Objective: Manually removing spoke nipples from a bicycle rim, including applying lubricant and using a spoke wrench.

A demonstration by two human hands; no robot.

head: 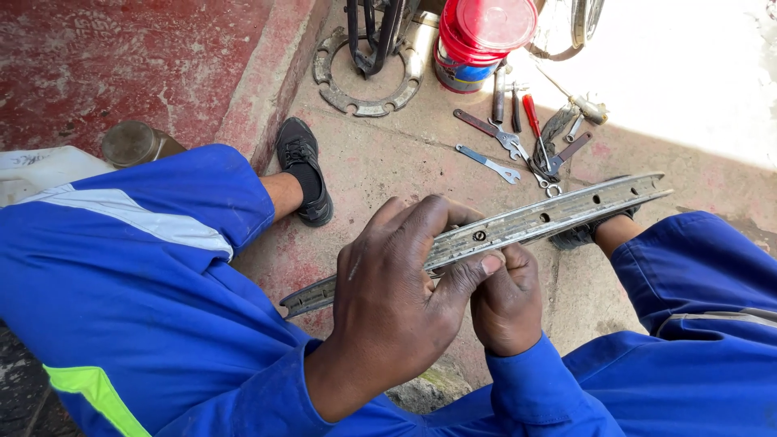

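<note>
Between my knees, above concrete floor (388,162): am holding curved metal rim (518,222) level. My left hand (396,299) is wrapping over it, thumb pressing; right hand (506,303) is pinching underneath. Advice: keep firm, steady grip. Spanners (502,146) lying beyond.

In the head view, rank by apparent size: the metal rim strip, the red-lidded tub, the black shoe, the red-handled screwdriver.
1. metal rim strip, longest, though nearest the camera
2. red-lidded tub, partly cut off at the top edge
3. black shoe, close to the tub, so unsure
4. red-handled screwdriver
</note>
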